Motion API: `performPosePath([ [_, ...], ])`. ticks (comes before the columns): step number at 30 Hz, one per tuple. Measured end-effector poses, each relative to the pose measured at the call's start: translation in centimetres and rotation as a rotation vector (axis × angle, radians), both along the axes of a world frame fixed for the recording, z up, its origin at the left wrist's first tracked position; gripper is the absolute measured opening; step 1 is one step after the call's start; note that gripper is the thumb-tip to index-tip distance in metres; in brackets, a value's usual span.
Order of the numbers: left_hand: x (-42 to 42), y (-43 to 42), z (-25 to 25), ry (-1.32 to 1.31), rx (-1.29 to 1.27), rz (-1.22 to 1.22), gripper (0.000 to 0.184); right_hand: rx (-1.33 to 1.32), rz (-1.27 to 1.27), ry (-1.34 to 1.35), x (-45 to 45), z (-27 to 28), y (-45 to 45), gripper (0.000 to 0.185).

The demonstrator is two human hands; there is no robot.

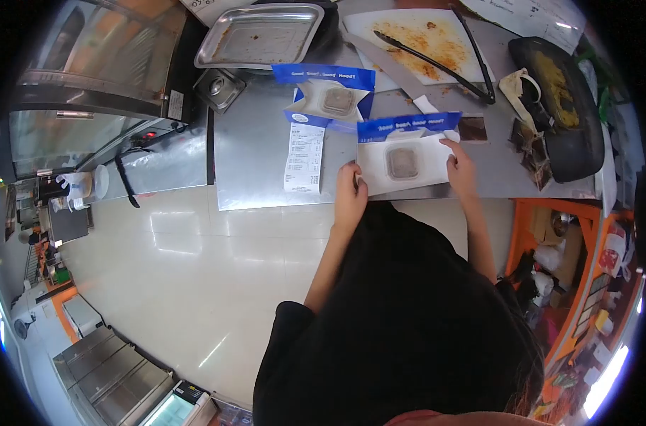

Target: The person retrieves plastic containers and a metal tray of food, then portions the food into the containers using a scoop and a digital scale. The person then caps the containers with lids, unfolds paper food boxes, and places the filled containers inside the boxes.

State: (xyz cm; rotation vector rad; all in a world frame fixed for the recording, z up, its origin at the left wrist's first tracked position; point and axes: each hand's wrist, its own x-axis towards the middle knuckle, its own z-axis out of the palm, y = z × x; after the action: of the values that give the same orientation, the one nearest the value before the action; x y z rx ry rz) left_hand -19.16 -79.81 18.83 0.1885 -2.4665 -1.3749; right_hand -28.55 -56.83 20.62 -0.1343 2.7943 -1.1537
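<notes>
An open white and blue takeaway box [376, 170] lies at the front edge of the metal table, with a small lidded sauce cup [402, 163] inside. My left hand [351, 186] grips the box's left side, fingers bent round its edge. At the opposite side, my right hand [461, 167] pinches the box's upper right edge. Behind and to the left stands a second blue box [312, 113], open, also with a small cup [338, 101] in it. A printed receipt [305, 160] hangs down from beneath that second box.
A steel tray [260, 60] is at the back left, near a small steel container [219, 91]. Black tongs [436, 65] and a knife [388, 65] rest on a stained cutting board [365, 24]. A black container [586, 153] of yellow food stands at the right.
</notes>
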Motion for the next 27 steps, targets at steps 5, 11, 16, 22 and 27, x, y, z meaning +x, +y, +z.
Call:
performPosePath([
  [5, 0.2, -0.1, 0.4, -0.059, 0.146, 0.084, 0.018, -0.087, -0.073, 0.009, 0.1, -2.3, 1.1, 0.033],
  [11, 0.0, -0.3, 1.8, 0.008, -0.164, -0.046, 0.02, -0.245, 0.165, -0.028, 0.2, -0.6, 1.2, 0.034],
  [16, 2.6, -0.4, 2.6, 0.012, -0.15, -0.055, 0.015, 0.057, 0.263, 0.224, 1.0, 0.8, 1.2, 0.033],
  [22, 10.7, -1.6, -0.9, -0.153, -0.134, -0.193, 0.014, -0.395, 0.309, 0.446, 4.7, 19.6, 1.0, 0.03],
  [27, 13.5, -2.8, -5.6, -0.688, 0.015, -0.024, 0.021, -0.939, 0.814, 1.33, 5.9, 28.4, -2.5, 0.026],
])
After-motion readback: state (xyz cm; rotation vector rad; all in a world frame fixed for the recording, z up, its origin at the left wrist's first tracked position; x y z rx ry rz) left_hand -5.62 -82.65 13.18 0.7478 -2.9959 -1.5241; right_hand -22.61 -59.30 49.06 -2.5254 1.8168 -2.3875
